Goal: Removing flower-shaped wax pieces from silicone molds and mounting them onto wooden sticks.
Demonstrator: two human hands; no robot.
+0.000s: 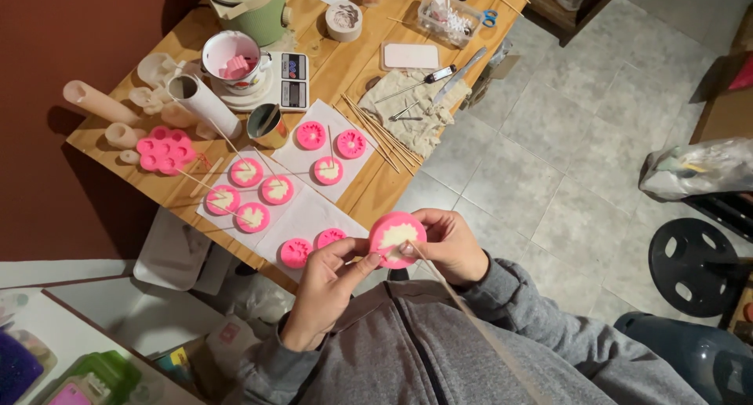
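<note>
Both my hands hold one round pink mould filled with cream-coloured wax, close to my chest and off the table's near edge. My left hand pinches its lower left rim with thumb and fingers. On the mould's right side, my right hand cups it, fingertips at the rim. A thin wooden stick runs from the mould down across my grey sleeve.
On the wooden table, several more pink wax-filled moulds lie on white paper sheets, some with sticks. Behind them are a bundle of skewers, a metal cup, a scale with a mug, a flower mould, candles and a cloth with tools. A tiled floor lies to the right.
</note>
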